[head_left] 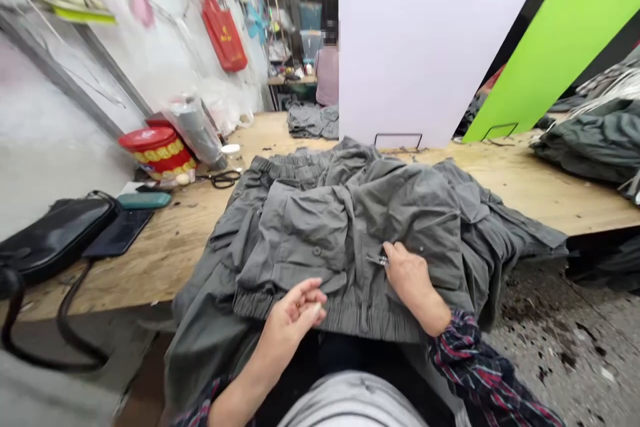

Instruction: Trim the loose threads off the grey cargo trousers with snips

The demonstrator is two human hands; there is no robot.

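Observation:
Grey-green cargo pants [313, 213] with an elastic waistband and buttoned pockets lie in a pile over the table's near edge. My right hand [409, 273] is closed around small metal thread snips [377, 259], mostly hidden in the palm, with the blades pointing left. It rests over the right pocket, beside the centre seam. Just above the waistband, my left hand [299, 310] is palm up with loosely curled fingers and nothing visible in it. A pocket button [317, 251] shows beyond its fingertips.
On the wooden table [200, 213] at left are black-handled scissors [225, 179], a red tub [157, 150], a phone [119, 232] and a black bag [55, 230]. White [435, 47] and green [555, 53] boards stand behind. More dark clothes [595, 140] lie right. A person [328, 73] is at the back.

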